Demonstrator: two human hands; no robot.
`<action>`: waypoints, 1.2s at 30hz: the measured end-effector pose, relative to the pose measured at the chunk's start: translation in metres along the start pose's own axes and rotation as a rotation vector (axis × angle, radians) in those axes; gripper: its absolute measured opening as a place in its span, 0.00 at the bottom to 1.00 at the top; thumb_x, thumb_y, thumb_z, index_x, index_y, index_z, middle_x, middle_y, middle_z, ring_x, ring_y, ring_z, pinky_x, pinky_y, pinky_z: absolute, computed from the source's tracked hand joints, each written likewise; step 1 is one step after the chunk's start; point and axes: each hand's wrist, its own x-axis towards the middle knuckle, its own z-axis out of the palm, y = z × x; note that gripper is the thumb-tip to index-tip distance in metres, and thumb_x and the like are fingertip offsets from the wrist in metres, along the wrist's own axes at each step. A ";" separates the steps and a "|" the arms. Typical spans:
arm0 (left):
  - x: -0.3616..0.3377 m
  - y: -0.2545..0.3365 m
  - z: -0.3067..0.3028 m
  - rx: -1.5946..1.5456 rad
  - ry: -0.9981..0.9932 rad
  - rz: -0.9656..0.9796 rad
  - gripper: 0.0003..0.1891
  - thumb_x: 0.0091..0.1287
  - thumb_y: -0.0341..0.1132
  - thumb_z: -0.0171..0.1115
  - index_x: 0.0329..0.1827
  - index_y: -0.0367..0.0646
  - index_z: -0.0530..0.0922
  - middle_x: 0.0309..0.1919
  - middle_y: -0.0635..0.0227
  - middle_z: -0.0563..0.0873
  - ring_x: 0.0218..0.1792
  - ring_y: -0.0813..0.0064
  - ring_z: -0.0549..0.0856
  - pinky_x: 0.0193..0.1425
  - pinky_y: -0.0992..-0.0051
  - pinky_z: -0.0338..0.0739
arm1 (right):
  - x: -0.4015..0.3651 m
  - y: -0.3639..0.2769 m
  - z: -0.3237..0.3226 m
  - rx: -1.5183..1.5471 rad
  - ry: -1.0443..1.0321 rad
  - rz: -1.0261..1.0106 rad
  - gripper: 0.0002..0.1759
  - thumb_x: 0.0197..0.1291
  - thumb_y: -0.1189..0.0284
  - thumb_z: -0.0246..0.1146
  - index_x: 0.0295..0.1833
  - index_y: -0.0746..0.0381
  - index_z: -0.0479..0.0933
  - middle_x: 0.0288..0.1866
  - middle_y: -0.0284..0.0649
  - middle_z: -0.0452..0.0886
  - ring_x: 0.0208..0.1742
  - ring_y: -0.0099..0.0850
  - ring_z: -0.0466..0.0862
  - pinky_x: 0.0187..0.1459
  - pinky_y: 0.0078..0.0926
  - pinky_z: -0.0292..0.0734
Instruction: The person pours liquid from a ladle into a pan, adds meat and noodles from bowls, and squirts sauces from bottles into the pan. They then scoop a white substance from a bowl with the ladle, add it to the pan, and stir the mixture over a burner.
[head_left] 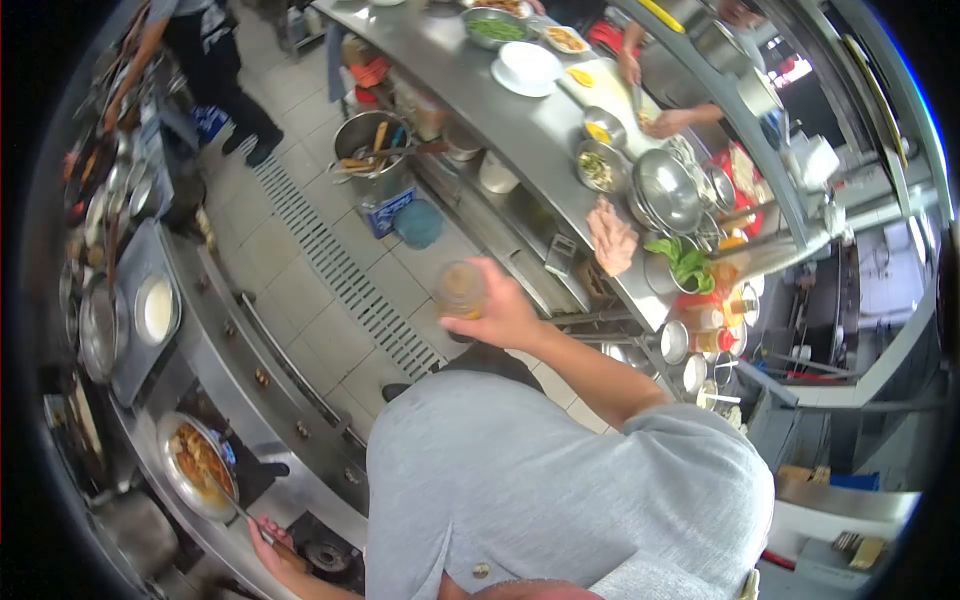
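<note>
My right hand [495, 308] is wrapped round a clear plastic container [461, 289] with something brownish inside, held over the tiled floor. At the lower left, my left hand [274, 545] grips the handle of a long utensil [238, 508]. The far end of that utensil rests in a pan [172, 475] of brown and orange food on the stove. A blue flame shows beside the pan. Next to my left hand is a bare burner [326, 556].
Across the aisle, a steel counter [445, 65] holds bowls, raw meat [611, 238] and leafy greens [685, 265]. A co-worker's hands [668, 123] are at a cutting board there. Another person [205, 70] stands at the upper left. A floor drain [335, 270] runs between the counters.
</note>
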 end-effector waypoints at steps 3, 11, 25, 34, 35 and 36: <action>-0.024 0.016 0.024 0.205 0.085 0.024 0.28 0.71 0.60 0.60 0.56 0.42 0.78 0.33 0.72 0.82 0.28 0.76 0.80 0.30 0.74 0.75 | -0.043 0.034 -0.079 -0.088 0.172 0.140 0.44 0.47 0.63 0.81 0.65 0.64 0.65 0.48 0.49 0.86 0.49 0.42 0.89 0.52 0.37 0.83; -0.092 0.013 0.098 0.518 0.251 0.094 0.35 0.69 0.62 0.60 0.61 0.35 0.76 0.34 0.63 0.79 0.31 0.70 0.73 0.36 0.69 0.69 | -0.132 0.099 -0.229 -0.115 0.547 0.317 0.40 0.47 0.69 0.81 0.63 0.65 0.67 0.49 0.45 0.87 0.51 0.35 0.88 0.55 0.33 0.81; -0.089 0.026 0.178 0.787 0.370 0.223 0.35 0.68 0.60 0.60 0.63 0.35 0.76 0.43 0.56 0.82 0.44 0.63 0.79 0.48 0.64 0.74 | -0.268 0.143 -0.339 -0.155 1.061 0.470 0.36 0.44 0.70 0.82 0.57 0.67 0.71 0.49 0.42 0.85 0.50 0.31 0.86 0.57 0.32 0.80; -0.047 0.086 0.181 0.887 0.459 0.377 0.36 0.67 0.59 0.60 0.65 0.34 0.76 0.50 0.51 0.85 0.51 0.58 0.83 0.56 0.61 0.77 | -0.308 0.223 -0.365 -0.645 1.401 0.587 0.36 0.42 0.68 0.84 0.56 0.66 0.75 0.51 0.43 0.83 0.49 0.35 0.85 0.54 0.33 0.80; -0.040 0.098 0.177 0.896 0.458 0.413 0.36 0.67 0.59 0.60 0.65 0.34 0.76 0.50 0.50 0.85 0.52 0.57 0.83 0.57 0.60 0.78 | -0.300 0.242 -0.363 -0.687 1.406 0.577 0.35 0.42 0.69 0.84 0.56 0.66 0.76 0.52 0.44 0.83 0.50 0.36 0.85 0.55 0.33 0.79; -0.023 0.115 0.158 0.918 0.464 0.451 0.36 0.67 0.58 0.60 0.65 0.34 0.76 0.51 0.50 0.85 0.53 0.57 0.83 0.58 0.60 0.78 | -0.307 0.258 -0.362 -0.796 1.368 0.618 0.35 0.44 0.66 0.83 0.58 0.65 0.78 0.53 0.45 0.84 0.52 0.37 0.85 0.56 0.33 0.80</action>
